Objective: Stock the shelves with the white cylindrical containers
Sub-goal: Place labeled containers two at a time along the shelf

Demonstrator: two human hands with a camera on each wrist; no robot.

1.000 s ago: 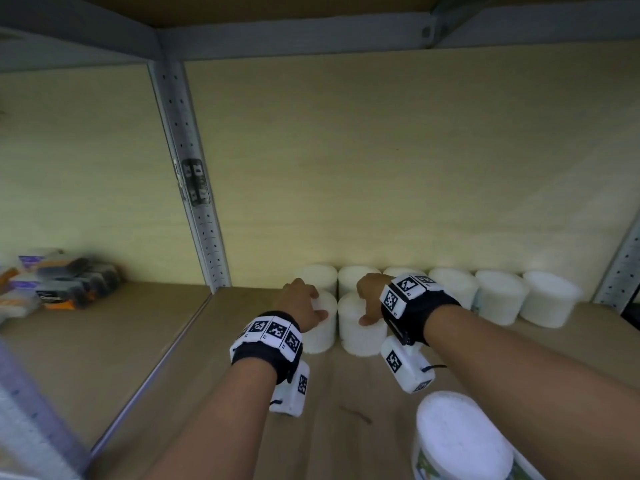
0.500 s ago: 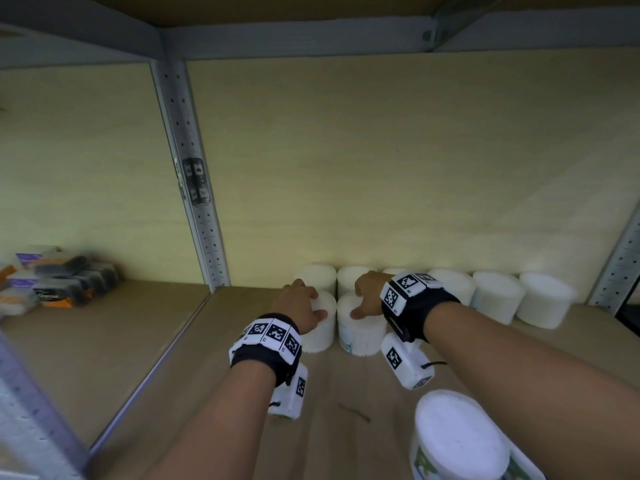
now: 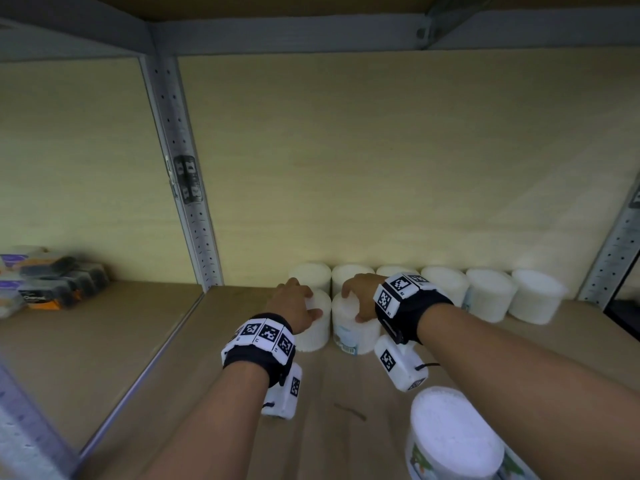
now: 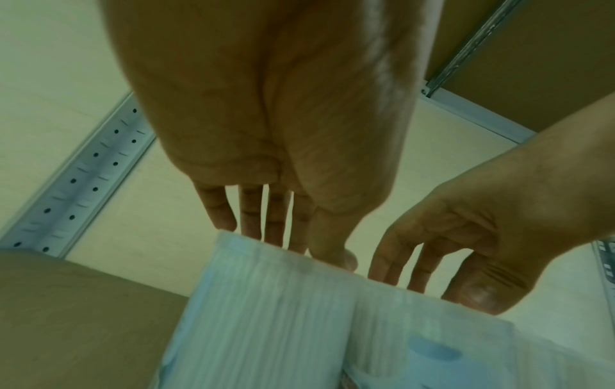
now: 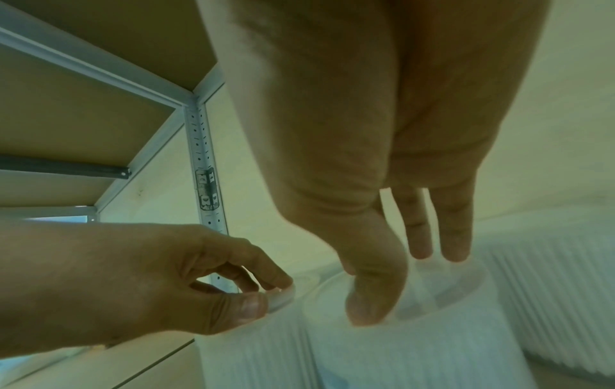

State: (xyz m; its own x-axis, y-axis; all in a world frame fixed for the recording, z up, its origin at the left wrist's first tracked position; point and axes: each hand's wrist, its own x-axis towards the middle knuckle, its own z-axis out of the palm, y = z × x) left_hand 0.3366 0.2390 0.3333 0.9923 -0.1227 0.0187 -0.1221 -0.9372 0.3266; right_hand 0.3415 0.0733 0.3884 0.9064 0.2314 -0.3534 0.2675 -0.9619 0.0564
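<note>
Two white cylindrical containers stand upright, long axes vertical, side by side and all but touching in a front row on the wooden shelf board (image 3: 214,341): the left container (image 3: 313,332) and the right container (image 3: 349,332), the latter with a printed label low on its wall; just behind them a back row of containers (image 3: 488,292) runs along the pale back panel toward the right upright, and a larger white tub (image 3: 450,434) stands nearest the camera at lower right. In the bay left of the perforated grey post (image 3: 194,216), some dark packets (image 3: 52,282) lie stacked (too blurred to read).

The left hand (image 3: 294,304) sits on the left container's top, fingers bent over the lid and thumb pressed at its rim, so it grips the lid's edge. The right hand (image 3: 360,296) rests over the right container, thumb on the near rim, fingers reaching down past the far edge; the grip looks loose, possibly only touching.
</note>
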